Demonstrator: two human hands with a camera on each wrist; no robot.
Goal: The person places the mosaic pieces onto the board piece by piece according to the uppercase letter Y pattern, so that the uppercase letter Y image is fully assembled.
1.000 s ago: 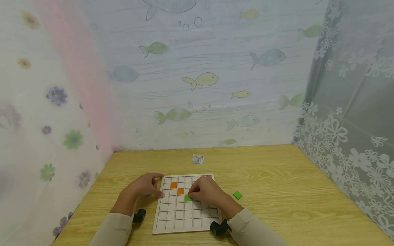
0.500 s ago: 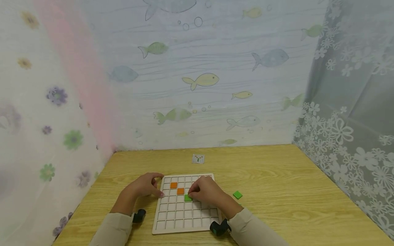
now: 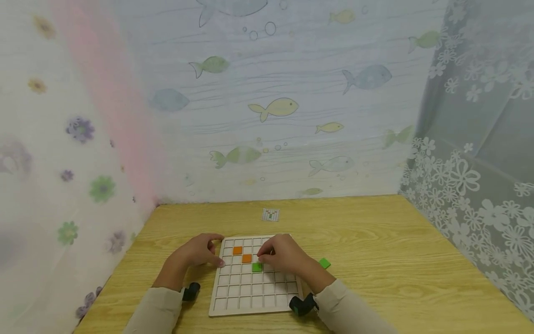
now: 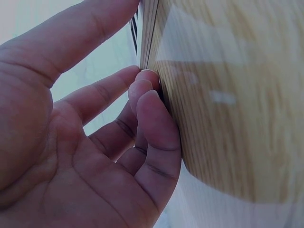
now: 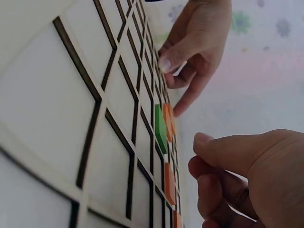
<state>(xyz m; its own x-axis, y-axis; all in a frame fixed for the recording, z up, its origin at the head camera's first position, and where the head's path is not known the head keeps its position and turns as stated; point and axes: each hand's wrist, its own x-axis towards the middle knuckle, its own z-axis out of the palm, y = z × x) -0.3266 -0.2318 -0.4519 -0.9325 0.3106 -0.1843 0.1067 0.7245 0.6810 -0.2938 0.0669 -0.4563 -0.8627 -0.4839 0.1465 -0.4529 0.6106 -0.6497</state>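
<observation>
A pale wooden grid board (image 3: 233, 291) lies on the table. My left hand (image 3: 196, 253) rests at its left edge, thumb on the side and index finger stretched to the far corner; the left wrist view shows the other fingers bent beside the edge. Two orange tiles (image 3: 237, 250) and one green tile (image 3: 257, 267) sit in its cells along a diagonal. Just beyond the green tile hovers my right hand (image 3: 285, 254), thumb and index finger close together. In the right wrist view, that hand (image 5: 232, 175) has nothing between its fingertips. More orange tiles (image 5: 169, 183) show there.
A loose green tile (image 3: 324, 263) lies on the table (image 3: 396, 260), right of the board and partly behind my right forearm. A small patterned grid card (image 3: 270, 214) lies beyond the board. Fabric with fish (image 3: 277, 106) hangs at the table's back.
My right fingertips have let go of the green tile in the board and moved slightly up and away from it. The left hand keeps its place. The head view has shifted a little.
</observation>
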